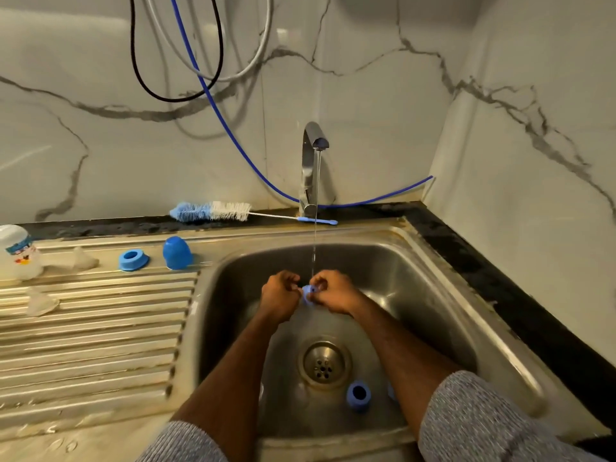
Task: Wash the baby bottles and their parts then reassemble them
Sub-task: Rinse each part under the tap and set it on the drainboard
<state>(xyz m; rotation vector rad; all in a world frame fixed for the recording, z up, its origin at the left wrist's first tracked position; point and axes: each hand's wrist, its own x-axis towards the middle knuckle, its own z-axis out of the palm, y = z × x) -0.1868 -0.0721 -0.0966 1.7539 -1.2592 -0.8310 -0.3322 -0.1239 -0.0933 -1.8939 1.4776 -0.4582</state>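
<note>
Over the steel sink [433,295], both my hands hold a small blue bottle part [309,292] under the thin stream from the tap [311,155]. My left hand [279,296] grips its left side with curled fingers. My right hand [330,291] pinches its right side. Most of the part is hidden between my fingers. A blue collar ring [358,395] lies in the basin near the drain [325,363]. On the drainboard stand a blue cap [176,253], a second blue ring [133,260], two clear teats [85,259] [40,301] and an upturned bottle [20,251].
A blue-and-white bottle brush [213,211] lies along the back ledge behind the drainboard [100,345]. Hoses and a blue tube [213,105] hang on the marble wall. A dark counter edge [500,278] borders the sink on the right.
</note>
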